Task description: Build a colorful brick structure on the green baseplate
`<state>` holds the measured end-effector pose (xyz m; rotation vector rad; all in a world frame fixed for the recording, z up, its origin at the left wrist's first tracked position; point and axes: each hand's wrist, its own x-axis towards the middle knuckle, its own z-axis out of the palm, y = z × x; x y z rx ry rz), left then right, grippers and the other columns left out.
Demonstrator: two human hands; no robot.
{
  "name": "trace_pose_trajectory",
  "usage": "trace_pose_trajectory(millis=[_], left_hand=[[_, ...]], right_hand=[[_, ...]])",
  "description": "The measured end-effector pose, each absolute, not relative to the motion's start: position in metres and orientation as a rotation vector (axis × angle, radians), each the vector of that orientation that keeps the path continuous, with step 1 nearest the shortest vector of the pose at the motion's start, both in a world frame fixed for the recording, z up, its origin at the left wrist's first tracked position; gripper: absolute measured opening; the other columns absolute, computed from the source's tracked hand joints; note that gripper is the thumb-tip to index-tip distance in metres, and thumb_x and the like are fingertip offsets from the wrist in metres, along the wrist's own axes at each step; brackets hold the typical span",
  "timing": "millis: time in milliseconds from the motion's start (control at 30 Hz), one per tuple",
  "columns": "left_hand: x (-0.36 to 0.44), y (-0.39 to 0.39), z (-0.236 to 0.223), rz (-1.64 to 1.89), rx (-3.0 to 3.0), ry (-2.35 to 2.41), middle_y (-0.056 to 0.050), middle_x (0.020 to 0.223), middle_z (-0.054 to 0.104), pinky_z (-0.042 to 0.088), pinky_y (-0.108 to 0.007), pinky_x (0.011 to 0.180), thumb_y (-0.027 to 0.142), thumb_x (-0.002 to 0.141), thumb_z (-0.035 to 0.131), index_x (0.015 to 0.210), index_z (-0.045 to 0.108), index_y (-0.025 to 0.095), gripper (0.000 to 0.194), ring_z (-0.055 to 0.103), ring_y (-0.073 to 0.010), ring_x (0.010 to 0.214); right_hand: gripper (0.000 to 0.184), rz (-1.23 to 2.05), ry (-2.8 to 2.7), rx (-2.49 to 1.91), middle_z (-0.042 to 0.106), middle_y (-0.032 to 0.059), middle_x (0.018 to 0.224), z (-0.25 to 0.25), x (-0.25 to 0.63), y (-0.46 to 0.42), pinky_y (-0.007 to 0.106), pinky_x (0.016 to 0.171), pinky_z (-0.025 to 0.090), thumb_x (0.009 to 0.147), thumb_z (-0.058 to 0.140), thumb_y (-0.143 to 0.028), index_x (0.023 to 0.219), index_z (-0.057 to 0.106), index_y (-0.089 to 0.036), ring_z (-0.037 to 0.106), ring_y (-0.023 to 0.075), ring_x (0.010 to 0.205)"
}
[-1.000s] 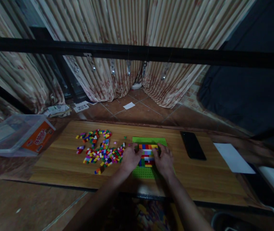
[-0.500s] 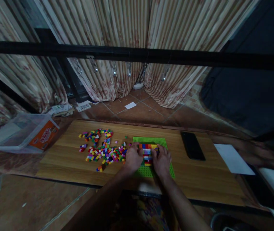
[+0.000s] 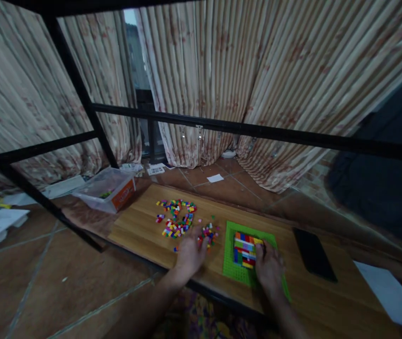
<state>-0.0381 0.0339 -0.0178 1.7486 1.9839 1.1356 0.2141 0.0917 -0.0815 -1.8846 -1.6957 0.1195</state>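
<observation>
My left hand (image 3: 191,252) is over the near right part of a heap of small loose toy bricks (image 3: 174,229), thumb and fingers apart. Its fingertips reach down among the bricks; whether one touches them I cannot tell. A low block of joined toy bricks (image 3: 245,252), in rows of red, white, blue, yellow and other colours, sits on a green studded baseplate (image 3: 234,273). My right hand (image 3: 269,268) grips the right edge of this block, thumb on its side near a yellow brick. The fingers behind are partly hidden.
The wooden table (image 3: 137,221) carries a black phone (image 3: 314,254) right of the baseplate. White paper (image 3: 389,292) lies at the right end. A clear plastic box (image 3: 103,190) with an orange label stands past the left end. A black metal rail (image 3: 222,125) crosses beyond the table.
My left hand has left the brick block and moved left to the loose bricks. My right hand stays at the block's right edge. The camera view has swung left.
</observation>
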Motion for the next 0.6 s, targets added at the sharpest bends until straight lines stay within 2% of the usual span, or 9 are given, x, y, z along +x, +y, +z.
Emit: trace_pose_trajectory(millis=[67,133,200,267,367,500,600], left_hand=[[-0.074,0.017,-0.027,1.199,1.755,2.153,-0.012,0.115,0.06,0.045,-0.04,0.096,0.034,0.087,0.049,0.126,0.049,0.017,0.042,0.056,-0.0244,0.11],[-0.101,0.002,-0.038,1.171,1.791,2.291,-0.015,0.127,0.053,0.042,-0.045,0.1,0.041,0.086,0.051,0.134,0.042,0.016,0.055,0.05,-0.0279,0.119],[-0.115,-0.007,-0.049,1.04,1.869,2.375,-0.018,0.14,0.042,0.036,-0.049,0.103,0.049,0.083,0.053,0.14,0.036,0.015,0.069,0.04,-0.0325,0.129],[-0.117,-0.011,-0.057,0.915,1.917,2.451,-0.02,0.145,0.037,0.032,-0.053,0.105,0.058,0.079,0.055,0.141,0.036,0.015,0.078,0.034,-0.0362,0.133],[-0.112,-0.006,-0.063,0.787,1.94,2.53,-0.022,0.147,0.034,0.027,-0.058,0.105,0.066,0.075,0.053,0.141,0.037,0.015,0.085,0.029,-0.0395,0.135],[-0.109,0.012,-0.064,0.727,1.942,2.544,-0.024,0.148,0.03,0.025,-0.06,0.105,0.069,0.075,0.05,0.142,0.036,0.012,0.089,0.026,-0.0408,0.136],[-0.107,0.025,-0.065,0.718,1.923,2.542,-0.024,0.149,0.029,0.024,-0.061,0.105,0.068,0.076,0.049,0.142,0.036,0.012,0.087,0.024,-0.0403,0.138]], right_hand=[[0.061,0.057,-1.655,-1.93,0.062,0.0218,0.109,-0.078,0.216,0.093,0.052,0.086,0.039,0.091,0.026,-0.053,0.12,0.057,-0.01,0.053,0.0369,0.104],[0.06,-0.039,-1.606,-1.947,0.059,0.0245,0.112,-0.069,0.209,0.091,0.055,0.085,0.039,0.09,0.03,-0.052,0.122,0.055,-0.009,0.052,0.0393,0.107],[0.06,-0.098,-1.641,-1.837,0.052,0.0262,0.123,-0.057,0.188,0.087,0.056,0.089,0.037,0.09,0.034,-0.051,0.129,0.048,-0.008,0.047,0.0398,0.115],[0.059,-0.014,-1.802,-1.613,0.049,0.022,0.13,-0.048,0.154,0.083,0.051,0.097,0.036,0.091,0.032,-0.05,0.133,0.044,-0.01,0.042,0.0347,0.123],[0.06,0.236,-1.981,-1.451,0.042,0.0185,0.139,-0.046,0.096,0.087,0.044,0.103,0.035,0.093,0.029,-0.05,0.137,0.038,-0.01,0.037,0.0277,0.129],[0.068,0.321,-1.886,-1.577,0.043,0.0251,0.136,-0.062,0.049,0.107,0.047,0.103,0.034,0.093,0.026,-0.052,0.135,0.039,-0.001,0.037,0.0317,0.129],[0.066,0.334,-1.825,-1.599,0.048,0.024,0.132,-0.072,0.034,0.116,0.05,0.103,0.033,0.092,0.028,-0.054,0.133,0.043,-0.004,0.041,0.0321,0.127]])
